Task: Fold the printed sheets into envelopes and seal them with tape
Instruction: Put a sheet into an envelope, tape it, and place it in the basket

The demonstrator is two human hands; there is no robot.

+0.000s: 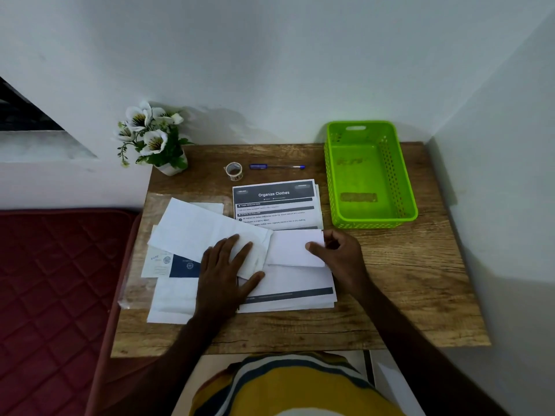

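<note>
White paper fills the middle of the wood-grain worktop (390, 280): a partly folded sheet (295, 250) lies on top of a stack of printed sheets (279, 205), whose uppermost page reads "Organize Clothes". The folded sheet sits directly between the hands. The left hand (225, 265) lies flat on its left part, palm down, fingers straight and spread, thumb stretched out toward the right along the lower edge of the fold. The right hand (339, 250) grips the sheet's right end, thumb on top of the paper and the other fingers curled behind the edge, so that a flap lies folded over toward the centre. Both forearms reach in from the near edge of the worktop, the left one crossing loose white papers (192, 226) that spread out to the left, among them a card with a dark blue panel (184, 267).

A small roll of tape (234, 170) stands near the far edge, with a blue pen (277, 166) just beside it on the right. A green perforated basket (369, 175) sits at the far right corner, well apart from the hands. A pot of white flowers (153, 136) stands at the far left corner. A dark red quilted mattress (54, 280) lies to the left of the worktop.
</note>
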